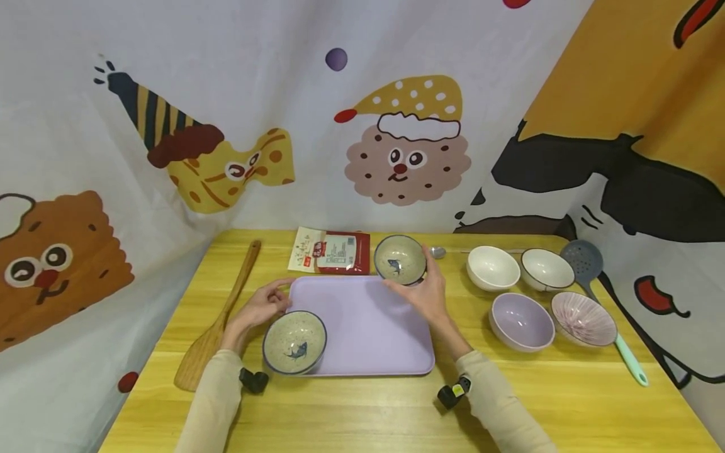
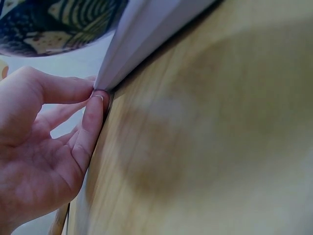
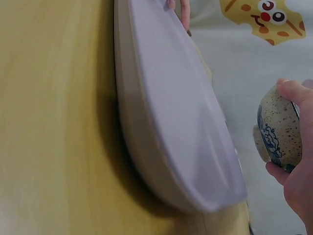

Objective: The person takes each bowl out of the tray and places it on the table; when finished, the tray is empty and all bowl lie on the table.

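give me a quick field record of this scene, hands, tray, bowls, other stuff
left hand: pinches the tray's far left corner
right hand: grips a speckled fish bowl at the tray's far right corner
tray: lilac, on a yellow table
second fish bowl: on the tray's near left corner
right of tray: two white bowls, one lilac bowl, one pink ribbed bowl, a skimmer
left of tray: wooden spatula
behind tray: packet, spoon
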A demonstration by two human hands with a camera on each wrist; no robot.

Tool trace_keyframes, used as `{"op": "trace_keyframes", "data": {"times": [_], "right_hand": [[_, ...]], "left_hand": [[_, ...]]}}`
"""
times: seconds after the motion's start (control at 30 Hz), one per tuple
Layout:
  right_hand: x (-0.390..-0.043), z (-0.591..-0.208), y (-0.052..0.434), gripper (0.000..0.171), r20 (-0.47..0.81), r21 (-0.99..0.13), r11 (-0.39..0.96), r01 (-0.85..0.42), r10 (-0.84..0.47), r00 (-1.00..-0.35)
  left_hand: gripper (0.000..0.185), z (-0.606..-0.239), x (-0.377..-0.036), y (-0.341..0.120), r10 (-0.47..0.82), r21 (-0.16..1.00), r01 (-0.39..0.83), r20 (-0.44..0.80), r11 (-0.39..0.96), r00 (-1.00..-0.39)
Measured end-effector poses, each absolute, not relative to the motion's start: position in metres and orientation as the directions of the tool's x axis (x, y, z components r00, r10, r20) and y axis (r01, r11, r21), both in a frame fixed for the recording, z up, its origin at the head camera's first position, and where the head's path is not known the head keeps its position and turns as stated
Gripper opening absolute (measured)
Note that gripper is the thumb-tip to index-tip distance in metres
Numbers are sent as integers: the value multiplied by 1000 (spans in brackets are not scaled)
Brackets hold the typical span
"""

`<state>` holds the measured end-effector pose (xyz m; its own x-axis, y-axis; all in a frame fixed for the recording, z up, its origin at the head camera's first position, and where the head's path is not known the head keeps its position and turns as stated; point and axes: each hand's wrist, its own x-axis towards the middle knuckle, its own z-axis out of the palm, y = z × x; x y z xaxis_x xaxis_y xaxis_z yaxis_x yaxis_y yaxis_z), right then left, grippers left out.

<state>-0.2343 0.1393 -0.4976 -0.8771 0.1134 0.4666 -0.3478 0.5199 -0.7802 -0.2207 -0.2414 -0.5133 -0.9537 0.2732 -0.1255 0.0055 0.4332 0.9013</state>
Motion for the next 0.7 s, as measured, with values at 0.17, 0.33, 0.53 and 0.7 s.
{"op": "trace_keyframes", "data": {"times": [0.17, 0.33, 0.53, 0.7], "right_hand": [[-234, -498, 151, 120, 464, -792, 517, -326, 161, -871], [-234, -497, 163, 118, 443, -809, 509, -293, 201, -874], [-235, -504, 176, 116, 449, -803, 538, -254, 269, -852], [-236, -509, 186, 110, 457, -795, 568, -213, 330, -826]], "left_hand": [[59, -513, -220, -242, 276, 905, 4, -125, 426, -953], [59, -513, -220, -241, 274, 896, 7, -128, 443, -953], [58, -513, -221, -242, 259, 887, -10, -145, 461, -955], [58, -514, -221, -242, 265, 887, -7, -145, 461, -953]]}}
